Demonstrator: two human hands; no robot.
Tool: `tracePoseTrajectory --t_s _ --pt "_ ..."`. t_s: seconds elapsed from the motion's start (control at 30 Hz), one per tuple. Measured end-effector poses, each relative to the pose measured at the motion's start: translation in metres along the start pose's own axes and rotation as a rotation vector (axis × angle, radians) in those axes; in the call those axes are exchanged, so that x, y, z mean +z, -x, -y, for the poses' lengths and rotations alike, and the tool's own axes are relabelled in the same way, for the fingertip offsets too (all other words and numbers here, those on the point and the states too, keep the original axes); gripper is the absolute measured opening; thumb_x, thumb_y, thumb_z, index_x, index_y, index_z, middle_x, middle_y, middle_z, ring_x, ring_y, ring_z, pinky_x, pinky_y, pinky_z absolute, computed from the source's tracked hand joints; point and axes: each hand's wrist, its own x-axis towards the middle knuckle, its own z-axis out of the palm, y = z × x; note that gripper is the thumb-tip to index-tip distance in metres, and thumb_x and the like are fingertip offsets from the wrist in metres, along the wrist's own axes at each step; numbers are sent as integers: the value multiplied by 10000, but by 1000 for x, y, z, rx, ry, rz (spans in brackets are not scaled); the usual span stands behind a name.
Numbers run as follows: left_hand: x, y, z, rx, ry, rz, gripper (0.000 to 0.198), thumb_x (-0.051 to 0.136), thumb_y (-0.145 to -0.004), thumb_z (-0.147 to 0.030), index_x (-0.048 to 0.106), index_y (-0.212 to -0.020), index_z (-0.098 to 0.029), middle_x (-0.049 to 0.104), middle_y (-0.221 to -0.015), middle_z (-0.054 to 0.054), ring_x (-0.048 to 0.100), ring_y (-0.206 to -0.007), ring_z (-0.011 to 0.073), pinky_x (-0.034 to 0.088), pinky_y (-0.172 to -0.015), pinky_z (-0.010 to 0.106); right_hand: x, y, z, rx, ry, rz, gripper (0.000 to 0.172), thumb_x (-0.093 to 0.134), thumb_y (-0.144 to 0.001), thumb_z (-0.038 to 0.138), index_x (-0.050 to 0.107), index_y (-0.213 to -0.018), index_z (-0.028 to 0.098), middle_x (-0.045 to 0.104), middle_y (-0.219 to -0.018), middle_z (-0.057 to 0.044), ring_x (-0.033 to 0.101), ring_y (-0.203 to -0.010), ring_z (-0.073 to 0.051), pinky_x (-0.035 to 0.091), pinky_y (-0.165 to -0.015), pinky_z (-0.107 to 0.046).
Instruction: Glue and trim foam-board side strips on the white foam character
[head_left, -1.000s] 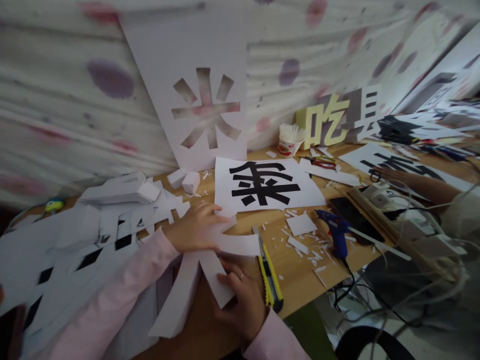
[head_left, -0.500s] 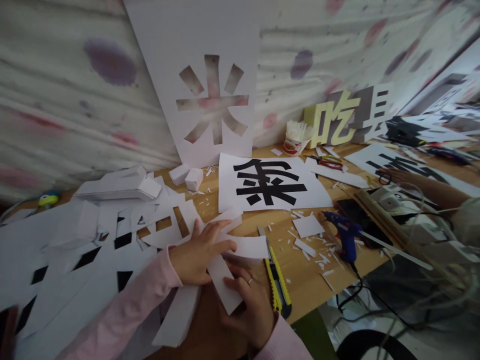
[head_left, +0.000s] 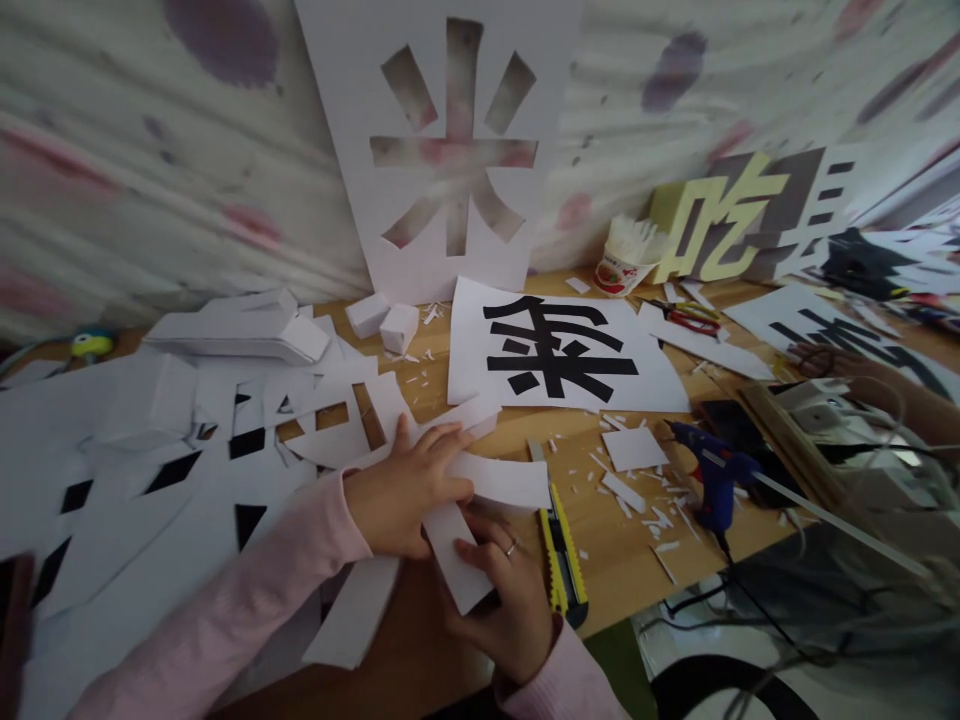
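A white three-dimensional character of board or stiff paper (head_left: pixel 506 480), with strokes running out from its middle, lies at the table's near edge. My left hand (head_left: pixel 409 485) holds it from above, fingers bent and apart over its middle, which is hidden. My right hand (head_left: pixel 506 590) grips the lower right stroke (head_left: pixel 459 560), thumb on top and fingers at the side and beneath, partly out of sight. Another stroke (head_left: pixel 352 610) sticks out towards me below the left wrist. A yellow and black utility knife (head_left: pixel 562 555) lies just right of the right hand, blade extended.
A blue glue gun (head_left: pixel 712 470) with its stick lies right, near cables. White scraps (head_left: pixel 634 450) litter the wooden table. A printed black character sheet (head_left: pixel 660 385), scissors (head_left: pixel 690 318) and a cup (head_left: pixel 622 270) lie beyond. Cut sheets (head_left: pixel 172 560) cover the left. Another person's hand (head_left: pixel 825 360) is at right.
The view has tilted down and shifted slightly, so the wall and table items sit higher. Both hands keep nearly the same hold on the white character.
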Motion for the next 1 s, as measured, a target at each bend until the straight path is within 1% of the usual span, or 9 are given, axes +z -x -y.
tracePoseTrajectory --t_s 0.23,0.43,0.53,0.63,0.77,0.9,1.0 --pt "1 0 1 30 -25 -47 517 825 -544 -314 621 -1013 -238 206 -1545 188 230 -1372 478 135 -948 846 -1 1 0 -1 14 14 431 679 -652 175 505 -1042 237 621 -1184 -117 603 -1092 -274 493 -859 -402" --pt "0 -1 0 42 -54 -46 519 824 -545 -337 626 -1012 -229 345 -1451 208 260 -1351 485 177 -933 843 -2 1 -1 -21 18 20 457 661 -652 165 497 -1073 234 616 -1184 -126 606 -1087 -286 498 -855 -415" --pt "-2 -2 -1 33 -66 -31 510 840 -528 -359 637 -979 -235 399 -1401 198 269 -1355 462 199 -959 816 -2 1 -1 -20 19 11 464 657 -652 152 498 -1080 231 616 -1184 -126 606 -1087 -285 499 -853 -413" --pt "-4 -3 -3 21 -81 -21 507 849 -515 -368 642 -957 -233 408 -1388 193 278 -1352 452 215 -967 804 -1 1 -2 -18 9 17 468 664 -642 153 501 -1074 231 620 -1168 -117 605 -1082 -281 503 -846 -406" --pt "-3 -2 -3 39 -82 -52 491 847 -514 -360 639 -939 -229 423 -1373 182 295 -1337 457 205 -959 818 -1 1 -3 -24 11 28 471 654 -632 148 500 -1070 233 612 -1194 -113 589 -1116 -282 497 -874 -411" --pt "-3 -2 -2 39 -75 -47 519 862 -483 -352 636 -934 -229 432 -1362 178 299 -1325 473 211 -933 836 -1 -1 0 -32 26 -13 457 633 -637 150 491 -1063 237 631 -1161 -110 616 -1071 -276 513 -841 -401" --pt "-3 -3 -2 33 -90 -41 518 863 -483 -348 633 -932 -230 453 -1340 181 298 -1328 471 236 -932 828 -1 -1 2 -26 40 -7 453 634 -646 160 488 -1068 237 628 -1168 -112 617 -1069 -277 511 -845 -402"
